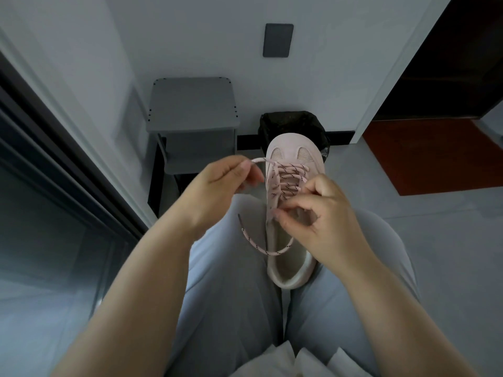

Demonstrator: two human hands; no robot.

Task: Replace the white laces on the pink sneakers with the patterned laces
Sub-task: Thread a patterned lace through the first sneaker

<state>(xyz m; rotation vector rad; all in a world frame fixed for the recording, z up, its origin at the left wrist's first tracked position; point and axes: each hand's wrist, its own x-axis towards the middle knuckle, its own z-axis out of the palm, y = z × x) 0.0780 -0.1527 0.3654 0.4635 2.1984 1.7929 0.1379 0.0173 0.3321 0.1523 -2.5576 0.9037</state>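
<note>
Pinching patterned lace (272,253) at sneaker (289,144) edge, seemingly.

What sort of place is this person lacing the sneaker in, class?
Probably an indoor corner of a home or office: a grey chair against the wall, a bin lined with a black bag beside it, and a doorway on the right.

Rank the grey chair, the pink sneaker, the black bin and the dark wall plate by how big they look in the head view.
1. grey chair
2. pink sneaker, close behind; nearness to the camera enlarges it
3. black bin, partly hidden by the sneaker, so its rank is unsure
4. dark wall plate, smallest
</note>
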